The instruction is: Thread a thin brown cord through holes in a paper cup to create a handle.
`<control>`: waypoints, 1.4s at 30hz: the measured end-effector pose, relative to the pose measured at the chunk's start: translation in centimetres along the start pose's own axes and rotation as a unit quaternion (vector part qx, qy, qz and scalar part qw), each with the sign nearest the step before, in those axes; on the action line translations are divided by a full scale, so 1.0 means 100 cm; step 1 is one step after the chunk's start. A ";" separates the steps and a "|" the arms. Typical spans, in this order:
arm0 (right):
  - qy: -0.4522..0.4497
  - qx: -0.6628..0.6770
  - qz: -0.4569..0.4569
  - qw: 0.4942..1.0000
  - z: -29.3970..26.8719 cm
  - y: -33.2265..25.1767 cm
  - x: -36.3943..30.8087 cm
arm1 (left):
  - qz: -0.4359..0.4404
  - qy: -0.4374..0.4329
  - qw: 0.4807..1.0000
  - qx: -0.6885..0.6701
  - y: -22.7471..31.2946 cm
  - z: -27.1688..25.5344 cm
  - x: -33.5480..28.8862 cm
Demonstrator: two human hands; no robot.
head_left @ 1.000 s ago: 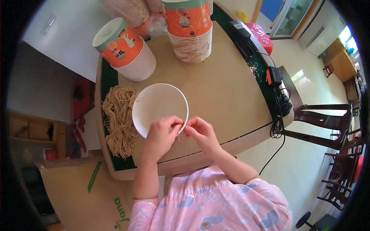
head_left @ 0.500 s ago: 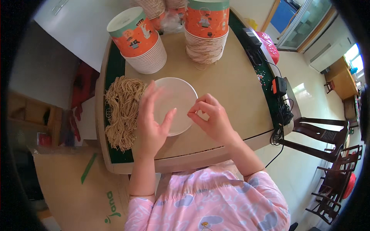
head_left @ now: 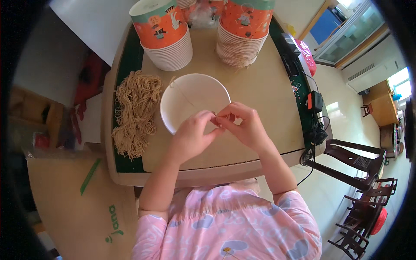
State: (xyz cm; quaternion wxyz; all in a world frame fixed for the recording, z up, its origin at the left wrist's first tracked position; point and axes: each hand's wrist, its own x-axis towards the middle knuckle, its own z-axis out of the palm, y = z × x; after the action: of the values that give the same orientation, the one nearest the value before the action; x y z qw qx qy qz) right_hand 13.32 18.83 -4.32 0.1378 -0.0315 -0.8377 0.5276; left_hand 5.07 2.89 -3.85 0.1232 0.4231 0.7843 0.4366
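Note:
A white paper bucket (head_left: 213, 89) stands on the table in front of me, its open mouth facing up. A thin beige string (head_left: 184, 94) has a small loop or knot at the bucket's far left rim and runs across the mouth toward my fingers. My left hand (head_left: 194, 135) and my right hand (head_left: 245, 126) meet over the bucket's near right rim. Both are closed with fingertips pinched together on the string; its end between them is too fine to make out. Left of the bucket lies a bundle of beige strings (head_left: 135, 112).
Two stacks of nested paper buckets, one left (head_left: 167, 45) and one right (head_left: 242, 39), stand at the back, orange and green outside. A plastic bag (head_left: 203, 15) lies between them. Black adapters and cables (head_left: 318, 130) line the right edge. A cardboard box (head_left: 82, 203) is at lower left.
My left hand has come down and right from above the bucket, closing its spread fingers beside my right hand. The string across the bucket now shows. The whole view has shifted slightly.

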 end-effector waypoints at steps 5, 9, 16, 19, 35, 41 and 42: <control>0.001 0.038 0.040 0.998 -0.003 -0.003 -0.002 | -0.040 -0.124 0.983 -0.133 -0.009 -0.007 0.004; -0.003 0.033 0.044 0.998 -0.004 0.000 -0.002 | -0.099 -0.083 0.981 -0.144 0.008 -0.010 0.004; 0.003 0.057 0.027 0.998 -0.003 0.005 -0.002 | -0.021 -0.083 0.993 -0.083 0.008 -0.022 -0.001; -0.010 0.062 0.039 0.997 -0.006 0.002 -0.001 | 0.099 -0.070 0.993 0.015 -0.001 -0.030 -0.004; -0.026 0.012 0.065 0.997 0.000 -0.002 -0.004 | 0.242 -0.025 0.896 0.371 0.014 -0.016 0.000; -0.006 0.058 0.051 0.997 0.004 0.001 -0.009 | 0.218 -0.035 0.905 0.364 0.016 -0.017 -0.006; -0.005 0.058 0.050 0.997 0.003 0.001 -0.009 | 0.218 -0.035 0.905 0.364 0.017 -0.017 -0.005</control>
State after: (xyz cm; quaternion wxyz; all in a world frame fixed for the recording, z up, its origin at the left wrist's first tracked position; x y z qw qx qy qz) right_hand 14.06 18.41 -4.72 0.1086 -0.0632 -0.8037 0.5816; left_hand 5.40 1.93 -1.56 -0.1103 0.6144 0.7717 0.1215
